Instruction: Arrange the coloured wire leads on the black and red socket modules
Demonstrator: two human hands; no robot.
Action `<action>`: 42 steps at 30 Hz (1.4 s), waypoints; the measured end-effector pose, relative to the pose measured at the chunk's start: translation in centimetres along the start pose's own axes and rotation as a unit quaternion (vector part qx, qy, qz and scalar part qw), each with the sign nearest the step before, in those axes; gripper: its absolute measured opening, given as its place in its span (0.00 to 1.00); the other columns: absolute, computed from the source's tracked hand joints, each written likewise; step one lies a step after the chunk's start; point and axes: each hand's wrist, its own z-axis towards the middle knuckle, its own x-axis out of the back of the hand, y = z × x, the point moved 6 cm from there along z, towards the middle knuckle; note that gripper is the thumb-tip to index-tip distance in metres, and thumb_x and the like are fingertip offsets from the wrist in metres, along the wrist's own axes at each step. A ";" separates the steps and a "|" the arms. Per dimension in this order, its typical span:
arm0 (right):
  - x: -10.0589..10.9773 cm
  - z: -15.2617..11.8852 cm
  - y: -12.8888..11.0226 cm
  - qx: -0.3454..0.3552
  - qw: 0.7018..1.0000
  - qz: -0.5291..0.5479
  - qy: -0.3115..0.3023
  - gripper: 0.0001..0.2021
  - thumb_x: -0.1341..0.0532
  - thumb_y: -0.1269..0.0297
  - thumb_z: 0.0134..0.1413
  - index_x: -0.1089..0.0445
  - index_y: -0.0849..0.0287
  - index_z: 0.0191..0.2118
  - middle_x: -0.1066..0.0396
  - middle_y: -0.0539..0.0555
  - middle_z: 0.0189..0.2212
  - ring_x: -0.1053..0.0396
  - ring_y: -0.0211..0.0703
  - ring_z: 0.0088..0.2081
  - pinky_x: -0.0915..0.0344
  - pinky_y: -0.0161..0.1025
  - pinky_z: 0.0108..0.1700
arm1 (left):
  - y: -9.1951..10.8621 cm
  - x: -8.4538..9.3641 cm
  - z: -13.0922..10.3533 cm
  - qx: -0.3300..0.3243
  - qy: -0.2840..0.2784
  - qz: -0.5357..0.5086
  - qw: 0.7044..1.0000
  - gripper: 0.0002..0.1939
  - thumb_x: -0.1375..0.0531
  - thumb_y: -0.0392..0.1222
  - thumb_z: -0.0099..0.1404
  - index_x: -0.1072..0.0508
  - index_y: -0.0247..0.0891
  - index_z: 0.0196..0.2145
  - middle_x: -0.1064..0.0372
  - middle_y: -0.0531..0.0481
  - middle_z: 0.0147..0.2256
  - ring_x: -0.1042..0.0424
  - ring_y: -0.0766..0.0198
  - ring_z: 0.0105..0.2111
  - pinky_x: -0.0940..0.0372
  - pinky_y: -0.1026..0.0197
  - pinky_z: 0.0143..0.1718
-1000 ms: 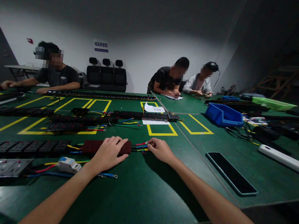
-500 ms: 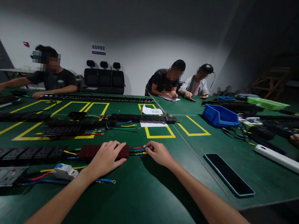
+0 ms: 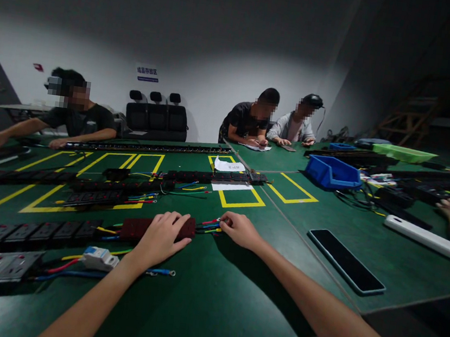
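"What were your fingers doing?"

"My left fingers (image 3: 182, 222) lay spread across the red-brown block (image 3: 132, 227), thumb apart by its near edge; I couldn't tell whether they gripped it or only pressed. My right fingers (image 3: 232, 217), at three o'clock from the block, were pinched narrow on the ends of the coloured wires (image 3: 208, 225). Exactly which wire they had was hidden."

"How was that best done?"

"In my judgement, with the left steady enough that the block couldn't slide or twist on the tabletop (image 3: 232, 311), and the right light, so nothing tugged where the wires left the block. The colours wanted minding too: red, blue, green and yellow lay bunched close, easy to muddle."

"And round about?"

"A row of black sockets (image 3: 28, 234) sat at nine o'clock from the block. A small white-and-blue unit (image 3: 99, 258) lay at eight, and a ring-ended blue lead (image 3: 165, 272) at five. Well apart were the phone (image 3: 347, 261) at three, the blue bin (image 3: 333, 173) at two and a paper sheet (image 3: 229, 165) at one, with a co-worker (image 3: 244, 119) beyond it."
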 end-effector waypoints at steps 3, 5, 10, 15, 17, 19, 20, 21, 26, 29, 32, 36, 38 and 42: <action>0.0 0.0 0.0 -0.002 1.000 0.003 0.000 0.08 0.40 0.64 0.62 0.23 0.57 0.41 0.23 0.52 0.31 0.29 0.40 0.30 0.46 0.34 0.30 | 0.0 0.0 0.0 0.000 0.000 0.005 1.000 0.29 0.39 0.53 0.70 0.36 0.39 0.64 0.31 0.41 0.53 0.31 0.49 0.52 0.39 0.48 0.53; -0.1 0.0 0.0 -0.003 1.000 0.002 0.000 0.08 0.40 0.64 0.62 0.23 0.57 0.41 0.23 0.52 0.31 0.29 0.40 0.30 0.46 0.34 0.30 | 0.0 0.0 0.0 -0.001 -0.004 0.010 1.000 0.29 0.40 0.53 0.70 0.36 0.39 0.64 0.30 0.41 0.53 0.31 0.49 0.52 0.39 0.49 0.53; -0.2 0.0 0.2 0.003 1.000 -0.001 0.004 0.08 0.40 0.63 0.62 0.23 0.57 0.41 0.23 0.51 0.31 0.29 0.40 0.30 0.46 0.34 0.30 | -0.2 -0.2 0.0 -0.010 -0.006 0.019 1.000 0.31 0.40 0.54 0.71 0.38 0.39 0.65 0.31 0.40 0.54 0.32 0.49 0.52 0.39 0.49 0.52; -0.2 0.0 0.3 -0.002 1.000 0.001 -0.002 0.09 0.40 0.63 0.62 0.23 0.57 0.41 0.22 0.52 0.31 0.29 0.39 0.30 0.47 0.34 0.30 | -0.4 -0.4 0.0 -0.007 -0.005 0.010 1.000 0.31 0.39 0.54 0.70 0.37 0.39 0.65 0.31 0.41 0.53 0.32 0.50 0.52 0.39 0.50 0.52; -0.2 0.0 0.3 -0.004 1.000 -0.002 -0.002 0.09 0.40 0.63 0.62 0.23 0.57 0.41 0.22 0.52 0.31 0.30 0.39 0.29 0.47 0.34 0.29 | -0.4 -0.3 -0.1 -0.008 -0.004 0.006 1.000 0.30 0.39 0.54 0.71 0.37 0.39 0.65 0.31 0.41 0.53 0.32 0.50 0.52 0.39 0.50 0.52; -0.2 0.1 0.2 -0.001 1.000 -0.003 -0.002 0.09 0.40 0.63 0.62 0.23 0.57 0.41 0.22 0.52 0.31 0.30 0.39 0.29 0.47 0.34 0.30 | -0.3 -0.2 -0.1 -0.007 -0.006 0.003 1.000 0.30 0.40 0.54 0.71 0.37 0.40 0.65 0.31 0.41 0.53 0.32 0.50 0.52 0.39 0.50 0.52; -0.2 0.1 0.2 0.000 1.000 -0.003 -0.002 0.08 0.40 0.63 0.62 0.23 0.57 0.41 0.23 0.51 0.31 0.30 0.39 0.29 0.47 0.34 0.30 | -0.3 -0.2 0.0 -0.007 -0.008 0.002 1.000 0.30 0.40 0.53 0.71 0.37 0.40 0.65 0.31 0.41 0.53 0.32 0.50 0.52 0.39 0.50 0.52; -0.2 0.1 0.2 0.000 1.000 -0.004 -0.002 0.08 0.40 0.63 0.62 0.23 0.57 0.41 0.23 0.51 0.31 0.30 0.39 0.29 0.47 0.34 0.30 | -0.3 -0.2 0.0 -0.006 -0.010 0.002 1.000 0.30 0.40 0.53 0.71 0.37 0.39 0.65 0.31 0.41 0.53 0.32 0.50 0.52 0.39 0.50 0.53; -0.2 0.1 0.2 0.002 1.000 -0.003 -0.002 0.09 0.40 0.63 0.62 0.23 0.57 0.41 0.23 0.51 0.31 0.30 0.39 0.30 0.47 0.34 0.30 | -0.2 0.1 0.0 -0.004 -0.006 0.002 1.000 0.29 0.41 0.53 0.71 0.37 0.40 0.65 0.30 0.41 0.53 0.31 0.50 0.52 0.39 0.50 0.52; -0.2 0.0 0.2 0.003 1.000 -0.001 -0.004 0.09 0.40 0.63 0.62 0.23 0.57 0.41 0.23 0.52 0.31 0.30 0.39 0.30 0.47 0.34 0.30 | -0.2 0.2 0.0 -0.006 -0.003 0.002 1.000 0.29 0.41 0.53 0.71 0.37 0.41 0.65 0.30 0.41 0.53 0.31 0.50 0.52 0.39 0.50 0.52; -0.1 0.0 0.2 0.005 1.000 -0.002 -0.002 0.08 0.40 0.63 0.62 0.23 0.57 0.41 0.23 0.52 0.31 0.30 0.39 0.30 0.47 0.34 0.30 | -0.2 0.0 0.0 -0.007 -0.007 0.003 1.000 0.29 0.40 0.53 0.71 0.37 0.40 0.65 0.31 0.40 0.53 0.31 0.50 0.52 0.39 0.50 0.52; -0.2 0.1 0.2 0.010 1.000 -0.005 -0.001 0.08 0.40 0.63 0.62 0.23 0.58 0.41 0.24 0.51 0.29 0.31 0.39 0.29 0.47 0.34 0.30 | -0.3 -0.1 0.0 -0.006 -0.006 0.004 1.000 0.30 0.39 0.53 0.70 0.37 0.40 0.65 0.30 0.40 0.53 0.31 0.49 0.52 0.39 0.50 0.53; -0.2 0.1 0.2 0.009 1.000 -0.007 -0.003 0.08 0.40 0.64 0.62 0.23 0.58 0.41 0.24 0.51 0.29 0.31 0.39 0.28 0.48 0.34 0.29 | -0.3 -0.1 0.0 -0.006 -0.002 0.004 1.000 0.29 0.40 0.53 0.71 0.36 0.40 0.65 0.30 0.40 0.53 0.31 0.49 0.51 0.39 0.49 0.52; -0.2 0.1 0.2 0.004 1.000 -0.009 -0.005 0.08 0.40 0.64 0.62 0.23 0.58 0.40 0.24 0.51 0.29 0.30 0.39 0.29 0.47 0.34 0.29 | -0.3 -0.2 0.0 -0.009 -0.002 0.005 1.000 0.29 0.41 0.53 0.71 0.37 0.40 0.65 0.30 0.40 0.53 0.31 0.50 0.52 0.39 0.49 0.52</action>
